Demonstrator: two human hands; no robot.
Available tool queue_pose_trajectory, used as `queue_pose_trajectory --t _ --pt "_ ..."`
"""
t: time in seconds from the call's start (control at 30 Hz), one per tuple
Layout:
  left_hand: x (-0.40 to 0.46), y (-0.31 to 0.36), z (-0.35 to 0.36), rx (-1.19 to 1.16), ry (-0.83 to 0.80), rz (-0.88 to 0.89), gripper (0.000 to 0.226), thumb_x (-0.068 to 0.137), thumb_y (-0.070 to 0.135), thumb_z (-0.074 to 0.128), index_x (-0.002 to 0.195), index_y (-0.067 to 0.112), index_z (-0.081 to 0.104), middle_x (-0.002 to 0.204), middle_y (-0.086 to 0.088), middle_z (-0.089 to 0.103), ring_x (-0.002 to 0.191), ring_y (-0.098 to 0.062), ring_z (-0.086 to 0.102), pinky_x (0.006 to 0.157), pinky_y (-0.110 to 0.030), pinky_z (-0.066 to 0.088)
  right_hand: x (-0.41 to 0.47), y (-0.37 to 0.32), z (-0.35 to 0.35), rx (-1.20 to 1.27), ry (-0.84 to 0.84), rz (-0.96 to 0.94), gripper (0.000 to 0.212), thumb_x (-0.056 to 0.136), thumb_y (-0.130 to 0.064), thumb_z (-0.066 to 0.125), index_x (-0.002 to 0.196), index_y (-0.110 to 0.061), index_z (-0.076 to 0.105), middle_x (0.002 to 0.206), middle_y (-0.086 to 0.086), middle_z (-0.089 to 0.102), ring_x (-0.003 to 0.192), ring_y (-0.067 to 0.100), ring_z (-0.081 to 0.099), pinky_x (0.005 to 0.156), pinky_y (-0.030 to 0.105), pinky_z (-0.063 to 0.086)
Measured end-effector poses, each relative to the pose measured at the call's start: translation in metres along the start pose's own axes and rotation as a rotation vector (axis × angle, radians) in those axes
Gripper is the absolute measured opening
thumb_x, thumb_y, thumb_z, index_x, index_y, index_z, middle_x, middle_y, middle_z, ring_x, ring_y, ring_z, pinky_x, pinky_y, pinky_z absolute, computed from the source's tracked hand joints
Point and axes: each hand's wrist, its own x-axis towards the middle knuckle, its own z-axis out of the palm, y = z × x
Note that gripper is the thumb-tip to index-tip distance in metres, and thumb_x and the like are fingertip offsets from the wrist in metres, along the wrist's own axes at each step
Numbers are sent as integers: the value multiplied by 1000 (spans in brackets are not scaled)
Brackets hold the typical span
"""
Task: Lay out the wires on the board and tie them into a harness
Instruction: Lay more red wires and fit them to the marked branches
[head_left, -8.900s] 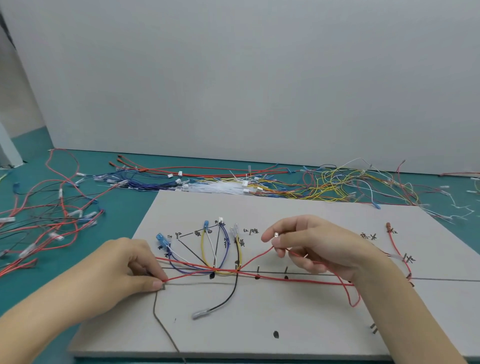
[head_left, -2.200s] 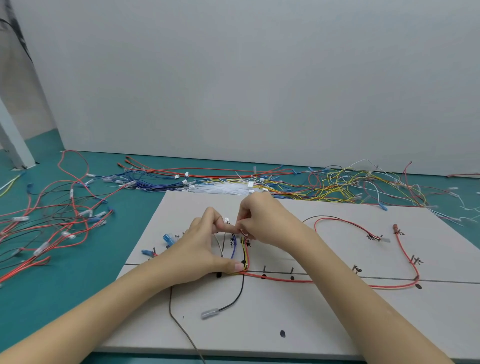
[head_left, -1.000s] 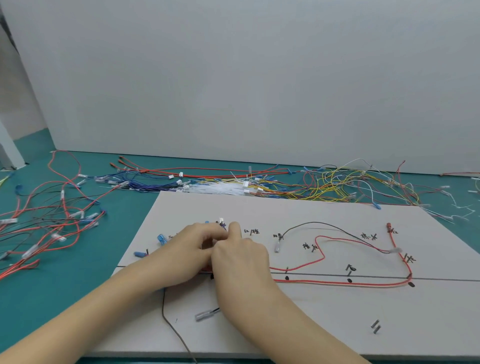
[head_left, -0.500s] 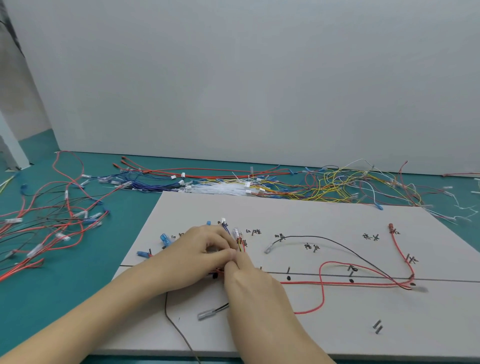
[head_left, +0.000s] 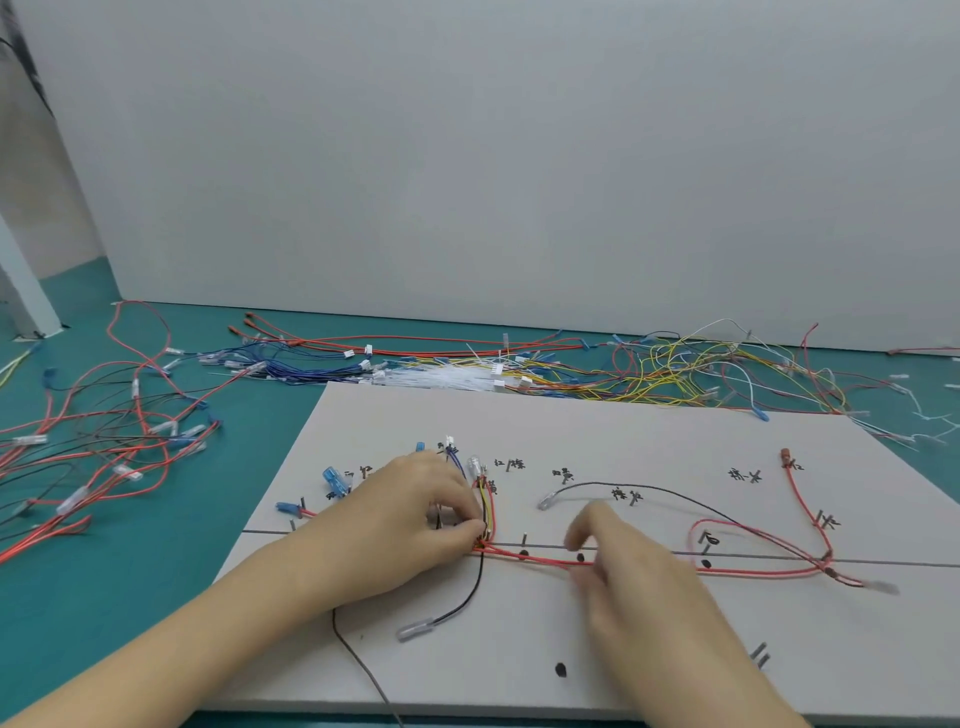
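Since half a second ago our right hand (head_left: 631, 566) has slid rightward along the board's drawn line, away from our left hand (head_left: 410, 512), and the red wire (head_left: 545, 558) that sagged in a loop below the line now lies nearly straight along it. The right hand is blurred; its fingers look curled down onto the red wire just right of the second black dot, but we cannot tell whether they pinch it or only press on it. Our left hand rests on the board (head_left: 623, 431) with its fingertips pinched on the bundle of wires (head_left: 487, 512) where the red, yellow and black strands turn down to meet the line. From that spot a black wire (head_left: 470, 592) drops toward us and ends in a clear sleeve (head_left: 414, 630). Another black wire (head_left: 639, 489) arcs above the right hand from a clear tip near the handwritten marks to the crossing at the right, where the red wire loops back and a second red strand climbs to a red plug (head_left: 786, 455). Blue plugs (head_left: 331, 477) lie just left of the left hand. A thin dark lead (head_left: 358, 670) trails off the board's near edge. The board sits on the green counter (head_left: 130, 561), with loose red and black wires (head_left: 104, 441) heaped to the left and a mixed pile (head_left: 571, 374) of blue, white, yellow and red wires along the far edge.
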Motion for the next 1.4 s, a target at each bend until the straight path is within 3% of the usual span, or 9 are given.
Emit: queue_pose_trajectory --t 0.07,0.2,0.47,0.57,0.7,0.83,0.93,1.1,1.4 --pt "2 2 -1 75 -23 19 21 84 45 63 78 28 73 82 18 66 90 -1 55 83 -22 44 2 14 -14 -44 -25 61 4 94 -30 49 93 -30 45 75 -12 47 84 15 49 75 31 41" --pt "5 4 0 92 -27 18 19 84 44 70 76 26 71 78 18 62 84 -1 53 79 -20 43 5 39 -33 -162 -91 172 21 88 -45 57 77 -28 50 79 -13 53 81 9 53 64 25 39" --pt "4 8 -1 49 -17 -2 16 84 37 72 75 24 71 75 19 62 83 -1 53 78 -19 42 14 96 -49 8 33 349 16 86 -28 69 73 -23 62 68 -5 59 66 14 56 56 30 38" --pt "4 8 -1 35 -19 -16 14 84 35 72 75 25 71 76 18 63 84 -2 54 78 -19 43 14 104 -45 136 98 322 14 83 -23 74 79 -23 61 67 0 61 67 16 56 57 31 36" --pt "3 8 0 2 -29 -38 10 84 34 72 77 27 72 77 16 62 84 -4 53 72 -12 39 11 109 -38 148 144 173 27 84 -17 72 92 -41 61 75 -2 60 61 4 51 61 27 37" --pt "1 9 1 19 -41 -22 9 86 35 70 79 30 71 80 18 58 86 -2 50 74 -10 36 8 113 -31 109 194 60 25 87 -14 68 87 -39 67 76 -9 59 77 -1 52 65 25 41" --pt "0 9 4 40 -48 -14 7 89 35 66 86 31 71 85 20 57 91 1 46 78 -10 34 8 115 -32 122 171 56 24 88 -14 66 87 -38 64 77 -8 59 76 2 53 66 21 42" --pt "-1 11 7 70 -56 -10 7 92 29 63 87 31 68 86 19 55 93 0 45 80 -12 36 5 113 -30 51 166 57 22 92 -23 61 91 -44 58 87 -17 61 85 7 58 77 35 48" --pt "0 17 10 150 -35 39 12 93 19 60 84 26 63 87 18 54 91 2 40 83 -15 34 2 112 -25 -42 203 80 15 95 -30 54 96 -45 52 94 -33 55 85 -15 50 67 23 38"
